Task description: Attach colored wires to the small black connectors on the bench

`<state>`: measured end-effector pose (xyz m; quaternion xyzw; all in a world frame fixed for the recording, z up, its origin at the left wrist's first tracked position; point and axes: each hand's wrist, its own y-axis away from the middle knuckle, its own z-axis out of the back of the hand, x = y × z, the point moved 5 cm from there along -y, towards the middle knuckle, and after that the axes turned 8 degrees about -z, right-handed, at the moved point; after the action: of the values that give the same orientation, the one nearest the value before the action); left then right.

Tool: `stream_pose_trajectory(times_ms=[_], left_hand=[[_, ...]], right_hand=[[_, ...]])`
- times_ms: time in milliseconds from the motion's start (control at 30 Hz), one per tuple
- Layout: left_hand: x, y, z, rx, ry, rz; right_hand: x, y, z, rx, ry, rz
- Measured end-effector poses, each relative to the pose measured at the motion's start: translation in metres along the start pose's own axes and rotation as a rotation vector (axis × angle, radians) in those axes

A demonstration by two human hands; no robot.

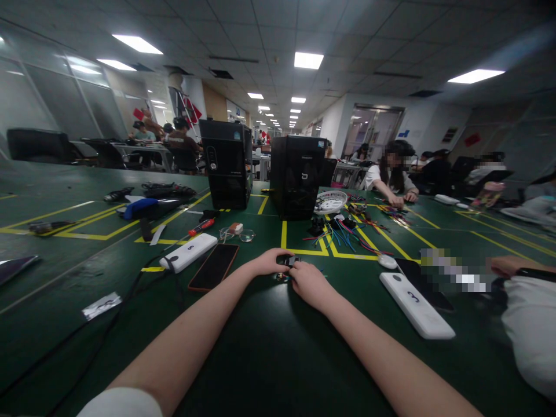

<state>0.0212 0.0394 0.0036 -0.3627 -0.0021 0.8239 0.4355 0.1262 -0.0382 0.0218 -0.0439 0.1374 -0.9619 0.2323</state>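
Note:
Near the middle of the green table, my left hand (273,262) curls its fingers round one side of a small black part (288,260). My right hand (307,282) grips the same part from the other side, thumb and fingers pressed close together. The part is too small to name exactly, and the fingers cover some of it. Just below it, thin coloured wires (284,278) show between the hands. A dark phone with an orange-brown edge (214,267) lies to the left of my left hand. Beyond the hands is a loose bunch of coloured wires (343,229).
Two black computer towers (226,165) (297,176) stand ahead. A white basket (330,201), glasses (237,234) and a red screwdriver (202,226) lie around. White numbered boxes (190,252) (414,304) flank me. A black cable (125,301) crosses at left. Another person (391,174) works across the table.

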Motion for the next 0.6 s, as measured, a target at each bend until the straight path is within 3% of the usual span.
stream_pose_trajectory(times_ms=[233,367,500,600], left_hand=[[-0.001,0.000,0.002,-0.009,0.039,0.022],[0.000,-0.001,0.000,0.002,0.079,0.024],[0.001,-0.001,-0.003,0.018,0.098,-0.021],[-0.001,-0.001,-0.003,0.077,0.075,-0.065]], right_hand=[[0.007,0.004,0.003,0.075,-0.068,0.042],[0.002,0.002,0.010,0.116,-0.091,-0.043],[-0.005,-0.001,0.022,0.052,-0.095,-0.138],[-0.013,-0.001,0.020,0.066,-0.037,-0.230]])
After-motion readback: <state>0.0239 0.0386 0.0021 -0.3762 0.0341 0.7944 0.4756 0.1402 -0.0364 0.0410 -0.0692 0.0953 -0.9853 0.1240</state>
